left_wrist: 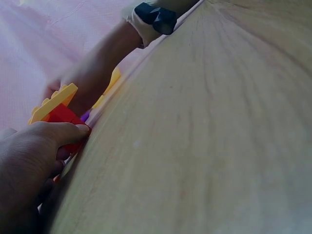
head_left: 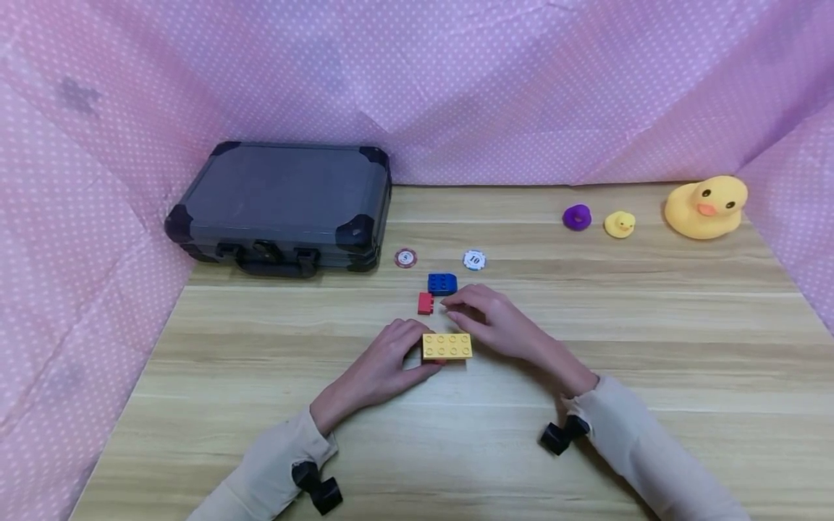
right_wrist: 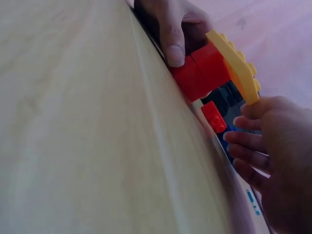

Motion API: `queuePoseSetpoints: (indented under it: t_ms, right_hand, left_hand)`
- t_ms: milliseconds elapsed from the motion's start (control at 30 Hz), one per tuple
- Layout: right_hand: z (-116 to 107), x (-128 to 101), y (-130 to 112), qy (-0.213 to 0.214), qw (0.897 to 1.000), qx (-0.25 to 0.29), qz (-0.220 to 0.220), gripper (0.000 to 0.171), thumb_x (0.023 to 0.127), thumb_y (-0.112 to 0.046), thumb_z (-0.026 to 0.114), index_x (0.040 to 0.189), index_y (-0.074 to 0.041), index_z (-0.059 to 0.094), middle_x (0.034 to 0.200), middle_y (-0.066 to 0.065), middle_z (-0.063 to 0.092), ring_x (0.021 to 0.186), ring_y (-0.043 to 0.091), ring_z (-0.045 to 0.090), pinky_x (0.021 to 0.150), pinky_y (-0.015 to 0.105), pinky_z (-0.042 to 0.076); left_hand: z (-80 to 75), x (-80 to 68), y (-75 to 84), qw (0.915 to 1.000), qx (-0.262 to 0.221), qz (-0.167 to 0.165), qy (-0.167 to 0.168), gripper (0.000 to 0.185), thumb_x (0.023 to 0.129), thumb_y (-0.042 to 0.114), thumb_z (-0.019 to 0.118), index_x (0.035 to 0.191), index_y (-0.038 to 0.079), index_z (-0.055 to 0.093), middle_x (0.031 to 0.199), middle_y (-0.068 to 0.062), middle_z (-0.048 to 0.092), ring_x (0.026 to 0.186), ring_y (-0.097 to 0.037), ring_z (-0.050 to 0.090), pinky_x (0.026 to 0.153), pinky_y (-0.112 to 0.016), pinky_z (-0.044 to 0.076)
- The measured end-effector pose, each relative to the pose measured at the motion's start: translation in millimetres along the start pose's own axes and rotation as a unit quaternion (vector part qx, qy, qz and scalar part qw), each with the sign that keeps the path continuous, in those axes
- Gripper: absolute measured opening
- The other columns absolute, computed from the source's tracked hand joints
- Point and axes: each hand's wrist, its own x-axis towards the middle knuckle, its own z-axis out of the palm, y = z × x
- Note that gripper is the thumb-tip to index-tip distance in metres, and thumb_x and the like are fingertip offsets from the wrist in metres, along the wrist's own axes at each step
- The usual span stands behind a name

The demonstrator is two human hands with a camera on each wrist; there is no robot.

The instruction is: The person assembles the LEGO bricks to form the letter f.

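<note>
Your left hand (head_left: pixel 384 365) pinches stacked red bricks (right_wrist: pixel 202 70) beneath a yellow plate (head_left: pixel 447 346), mid-table (head_left: pixel 449 449); your right hand (head_left: pixel 498 323), fingers loose and empty, hovers beside another red brick (head_left: pixel 425 303). Likely light, stiff plastic: grip the stack low; pressing the plate's overhang could pop it off.

Pinches with left hand (head_left: pixel 384 362), thumb opposed to curled fingers; holds right hand (head_left: pixel 491 322) slightly farther forward, near left but not touching it, with fingers loosely bent; angles left forearm (head_left: pixel 250 467) and right forearm (head_left: pixel 651 449) inward from lower corners.
</note>
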Motion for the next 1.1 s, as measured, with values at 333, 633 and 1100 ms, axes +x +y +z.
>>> queuePoseSetpoints:
  t_ms: [333,633,1100]
  right_hand:
    - [6.0,7.6,2.5,-0.001,1.000,-0.001,0.016,0.030,0.100,-0.012,0.069,0.129,-0.004,0.069,0.120,0.008,0.068,0.110,0.022,0.062,0.096,0.044,0.053]
    - [7.9,11.7,0.7,-0.007,1.000,-0.008,0.025,0.035,0.100,-0.012,0.069,0.134,-0.002,0.066,0.124,0.011,0.067,0.111,0.023,0.061,0.095,0.044,0.052]
    - [8.0,17.1,-1.5,-0.020,0.999,-0.023,0.031,0.039,0.101,-0.018,0.069,0.136,-0.003,0.066,0.125,0.010,0.066,0.111,0.022,0.060,0.093,0.042,0.053]
  left_hand:
    - [0.0,-0.4,0.8,1.0000,0.005,0.001,-0.003,0.036,0.092,0.029,0.081,0.121,0.015,0.066,0.119,0.004,0.065,0.109,-0.014,0.054,0.097,-0.040,0.046]
    - [0.2,-0.8,0.1,1.0000,0.006,0.006,-0.001,0.034,0.093,0.029,0.081,0.120,0.014,0.066,0.118,0.004,0.065,0.110,-0.014,0.055,0.099,-0.041,0.046]
    - [-0.4,-1.3,0.7,0.9999,0.003,0.011,-0.001,0.035,0.093,0.028,0.081,0.121,0.014,0.066,0.118,0.004,0.065,0.109,-0.014,0.054,0.096,-0.040,0.046]
